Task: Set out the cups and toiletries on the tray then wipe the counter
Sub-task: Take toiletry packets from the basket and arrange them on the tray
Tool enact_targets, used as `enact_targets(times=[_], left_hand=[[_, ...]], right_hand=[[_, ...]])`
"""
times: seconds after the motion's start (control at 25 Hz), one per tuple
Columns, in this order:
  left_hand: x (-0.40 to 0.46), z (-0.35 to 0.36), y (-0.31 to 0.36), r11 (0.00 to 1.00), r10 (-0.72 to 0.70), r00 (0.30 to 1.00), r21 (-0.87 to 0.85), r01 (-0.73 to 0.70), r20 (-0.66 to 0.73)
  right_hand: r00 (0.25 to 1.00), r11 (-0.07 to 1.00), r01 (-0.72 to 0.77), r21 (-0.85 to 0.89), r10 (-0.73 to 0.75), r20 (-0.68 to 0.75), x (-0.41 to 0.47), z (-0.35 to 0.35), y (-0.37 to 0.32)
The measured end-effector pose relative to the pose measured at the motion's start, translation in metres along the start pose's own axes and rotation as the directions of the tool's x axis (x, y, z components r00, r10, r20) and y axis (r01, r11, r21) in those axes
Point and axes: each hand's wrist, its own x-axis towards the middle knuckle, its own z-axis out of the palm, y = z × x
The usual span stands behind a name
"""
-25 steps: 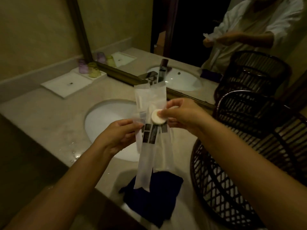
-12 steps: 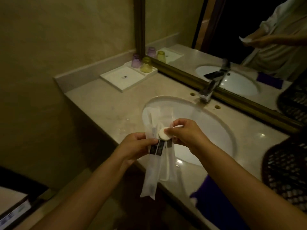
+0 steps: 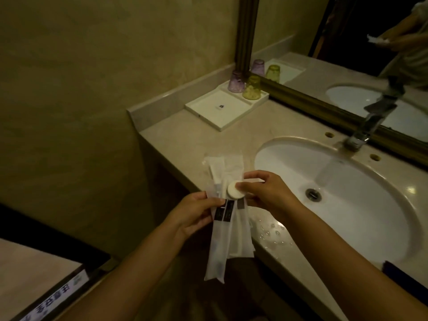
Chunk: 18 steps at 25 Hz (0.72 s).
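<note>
The view is swinging left, bringing the tray (image 3: pixel 217 122) closer at the far left. The left hand (image 3: pixel 193 215) is gripping the toiletry packets (image 3: pixel 222 230); the right hand (image 3: pixel 266 192) is pinching a round soap (image 3: pixel 234 193). Both cups (image 3: pixel 236 82) are sitting on the tray, so the toiletries seem next.
</note>
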Motion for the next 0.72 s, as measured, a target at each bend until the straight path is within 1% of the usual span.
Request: enact_targets(times=[0.08,0.16,0.28,0.36,0.4,0.48,0.64,0.72], left_hand=[[0.012,-0.007,0.008,0.999,-0.010,1.000,-0.035,0.010,0.012],[0.025,-0.009,0.018,0.999,0.000,1.000,-0.052,0.001,0.013],[0.051,-0.007,0.039,0.996,0.030,0.999,-0.081,-0.031,-0.016],[0.068,-0.005,0.056,0.994,0.047,0.999,-0.095,-0.049,-0.026],[0.076,-0.005,0.066,0.994,0.055,0.998,-0.092,-0.057,-0.032],[0.093,-0.006,0.084,0.994,0.065,0.997,-0.081,-0.069,-0.051],[0.121,-0.020,0.108,0.992,0.035,0.995,-0.120,-0.046,-0.090],[0.137,-0.029,0.118,0.992,0.026,0.998,-0.118,-0.032,-0.056]], right_hand=[[1.000,0.998,0.013,-0.061,-0.015,-0.021,0.015,0.004,-0.006],[0.996,0.986,0.074,-0.151,-0.081,-0.042,0.032,0.006,-0.010],[0.960,0.930,0.245,-0.275,-0.272,-0.065,0.061,0.012,-0.020],[0.904,0.868,0.384,-0.315,-0.423,-0.064,0.081,0.015,-0.028],[0.879,0.842,0.429,-0.327,-0.473,-0.063,0.091,0.015,-0.032],[0.855,0.814,0.482,-0.325,-0.517,-0.026,0.109,0.016,-0.040],[0.837,0.744,0.542,-0.391,-0.523,0.165,0.139,0.017,-0.053],[0.828,0.728,0.552,-0.407,-0.534,0.170,0.156,0.021,-0.058]])
